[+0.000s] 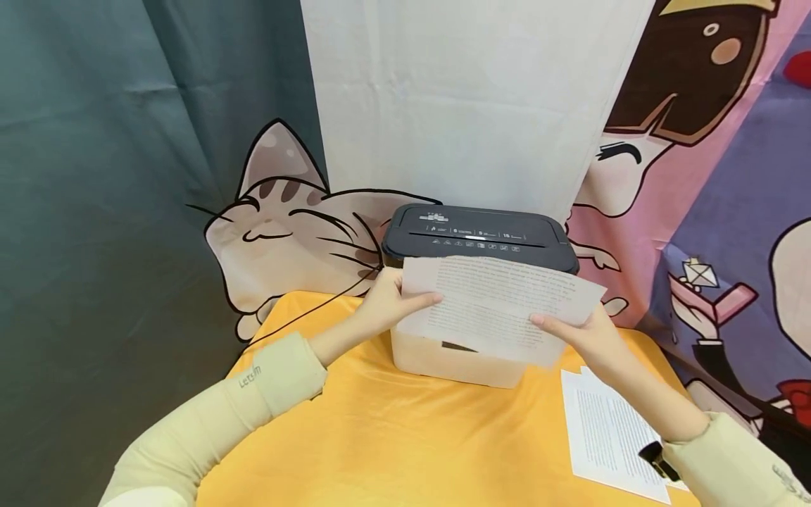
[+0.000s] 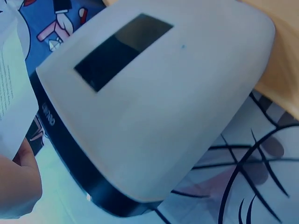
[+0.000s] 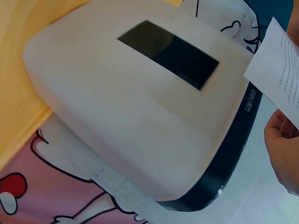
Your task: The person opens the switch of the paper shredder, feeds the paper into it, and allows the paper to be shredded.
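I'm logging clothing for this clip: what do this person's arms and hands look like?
The left sleeve and right sleeve are pale yellowish green. Dark lettering marks the left one; partial markings show on the right. A black strap-like piece with a gold-coloured part sits by the right cuff. The left hand and right hand wear no gloves.

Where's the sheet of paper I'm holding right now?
In the head view, the sheet is right of centre, held between your left hand and right hand, partly covering the shredder's front.
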`<action>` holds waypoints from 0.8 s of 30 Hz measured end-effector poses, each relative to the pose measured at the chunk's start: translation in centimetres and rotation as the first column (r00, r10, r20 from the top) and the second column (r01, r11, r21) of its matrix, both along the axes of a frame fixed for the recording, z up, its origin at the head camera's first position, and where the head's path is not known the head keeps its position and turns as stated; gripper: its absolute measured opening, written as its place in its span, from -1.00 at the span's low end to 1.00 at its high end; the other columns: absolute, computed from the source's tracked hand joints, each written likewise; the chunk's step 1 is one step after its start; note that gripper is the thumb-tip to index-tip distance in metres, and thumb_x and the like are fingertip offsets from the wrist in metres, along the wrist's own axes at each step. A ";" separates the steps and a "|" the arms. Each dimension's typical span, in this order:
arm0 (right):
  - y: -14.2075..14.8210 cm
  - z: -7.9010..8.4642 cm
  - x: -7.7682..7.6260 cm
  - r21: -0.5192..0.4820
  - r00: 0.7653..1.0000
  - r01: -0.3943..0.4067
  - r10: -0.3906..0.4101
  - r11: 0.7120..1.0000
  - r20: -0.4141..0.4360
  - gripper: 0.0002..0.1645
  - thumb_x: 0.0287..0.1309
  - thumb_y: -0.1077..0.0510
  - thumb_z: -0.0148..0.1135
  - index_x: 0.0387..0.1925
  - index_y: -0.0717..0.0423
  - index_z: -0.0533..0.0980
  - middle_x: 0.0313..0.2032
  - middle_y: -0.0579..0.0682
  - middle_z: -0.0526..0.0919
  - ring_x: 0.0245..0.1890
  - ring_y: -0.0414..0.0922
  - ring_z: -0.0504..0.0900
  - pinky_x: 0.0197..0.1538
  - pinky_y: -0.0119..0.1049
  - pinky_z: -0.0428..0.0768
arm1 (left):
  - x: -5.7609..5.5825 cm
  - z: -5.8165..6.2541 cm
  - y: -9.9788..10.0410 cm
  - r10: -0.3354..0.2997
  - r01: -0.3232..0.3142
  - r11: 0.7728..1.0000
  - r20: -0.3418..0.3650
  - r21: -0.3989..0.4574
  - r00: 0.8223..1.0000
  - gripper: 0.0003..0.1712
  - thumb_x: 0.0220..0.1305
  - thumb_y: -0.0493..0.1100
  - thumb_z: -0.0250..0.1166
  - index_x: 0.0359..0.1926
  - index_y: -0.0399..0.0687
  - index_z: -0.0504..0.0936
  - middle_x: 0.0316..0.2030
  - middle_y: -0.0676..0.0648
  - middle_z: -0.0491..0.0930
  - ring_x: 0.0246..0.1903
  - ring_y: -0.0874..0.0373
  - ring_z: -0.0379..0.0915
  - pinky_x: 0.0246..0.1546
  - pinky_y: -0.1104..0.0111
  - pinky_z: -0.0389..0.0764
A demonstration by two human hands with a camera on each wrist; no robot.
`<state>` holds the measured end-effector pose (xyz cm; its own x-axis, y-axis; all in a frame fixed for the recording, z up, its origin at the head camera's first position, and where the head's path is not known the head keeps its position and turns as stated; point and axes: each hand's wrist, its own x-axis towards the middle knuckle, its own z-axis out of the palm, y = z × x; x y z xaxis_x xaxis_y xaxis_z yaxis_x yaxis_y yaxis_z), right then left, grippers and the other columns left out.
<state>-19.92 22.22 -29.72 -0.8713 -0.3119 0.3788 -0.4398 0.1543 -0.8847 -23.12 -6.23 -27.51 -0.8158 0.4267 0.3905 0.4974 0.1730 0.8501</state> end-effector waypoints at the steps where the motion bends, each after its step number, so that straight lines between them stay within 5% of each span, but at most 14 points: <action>1: 0.0 0.3 -0.1 0.004 1.000 -0.013 0.013 1.000 -0.003 -0.57 0.01 0.42 0.12 -0.03 0.13 0.42 -0.21 -0.26 0.63 -0.20 -0.30 0.61 -0.20 -0.47 0.55 | -0.2 0.3 0.0 0.003 -0.003 1.000 -0.003 -0.005 1.000 -0.75 0.00 -0.32 0.29 -0.24 -0.33 0.60 -0.28 -0.25 0.63 -0.26 0.07 0.58 -0.26 0.41 0.56; 11: 0.1 3.1 -1.6 0.033 0.999 -0.054 0.054 0.998 0.000 -0.55 0.05 0.40 0.09 0.03 0.13 0.39 -0.15 -0.25 0.61 -0.18 -0.28 0.60 -0.20 -0.44 0.56 | -3.3 2.1 -0.5 -0.044 0.042 0.998 -0.030 -0.055 0.999 -0.77 -0.04 -0.28 0.33 -0.30 -0.31 0.62 -0.33 -0.20 0.65 -0.39 0.19 0.60 -0.38 0.36 0.59; 24: 0.1 6.3 -4.9 0.140 0.998 0.038 -0.030 0.989 -0.058 -0.67 0.07 0.27 0.14 -0.07 0.16 0.49 -0.28 -0.31 0.65 -0.30 -0.31 0.63 -0.30 -0.46 0.57 | -7.0 4.3 -2.1 0.020 -0.024 0.995 -0.043 -0.092 0.999 -0.76 -0.01 -0.23 0.31 -0.28 -0.28 0.63 -0.32 -0.18 0.65 -0.38 0.20 0.59 -0.36 0.34 0.58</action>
